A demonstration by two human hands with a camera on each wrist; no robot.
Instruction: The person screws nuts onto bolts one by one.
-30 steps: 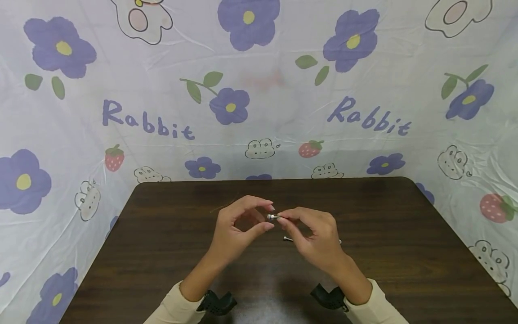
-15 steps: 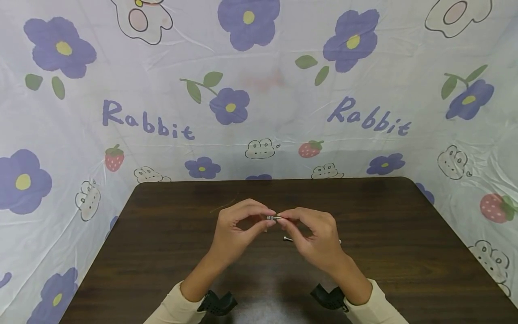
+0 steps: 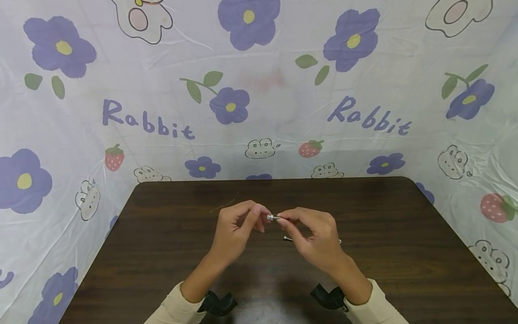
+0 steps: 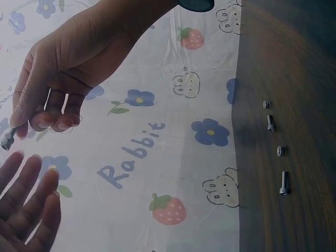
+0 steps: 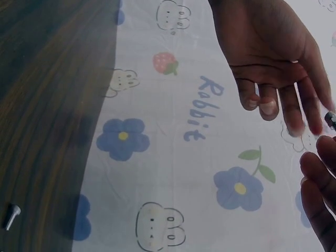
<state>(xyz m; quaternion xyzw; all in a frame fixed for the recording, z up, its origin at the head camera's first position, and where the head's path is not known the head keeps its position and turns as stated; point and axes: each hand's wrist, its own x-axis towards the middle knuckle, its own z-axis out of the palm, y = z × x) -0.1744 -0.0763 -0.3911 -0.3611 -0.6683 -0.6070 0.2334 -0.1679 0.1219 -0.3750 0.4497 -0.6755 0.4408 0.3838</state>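
Note:
My right hand (image 3: 317, 229) pinches a small silver bolt (image 3: 277, 218) between thumb and forefinger, above the table. A nut (image 3: 270, 217) shows toward the bolt's left end. My left hand (image 3: 236, 229) is held right beside that end, thumb raised against the forefinger, other fingers loosely bent. In the left wrist view the right fingertips hold the bolt (image 4: 8, 140), while the left fingers (image 4: 31, 210) lie relaxed just below it. The right wrist view shows the bolt's end (image 5: 331, 119) at the frame's edge, close to the left fingertips.
Another bolt (image 3: 288, 239) lies on the dark wooden table (image 3: 162, 252), partly behind the right hand. Loose nuts (image 4: 281, 151) and bolts (image 4: 284, 182) stand out in the left wrist view. A printed cloth (image 3: 259, 112) hangs behind the table.
The left thumb and forefinger come together on the nut, then the thumb slides up and away from it. The right hand keeps its hold on the bolt, nearly still.

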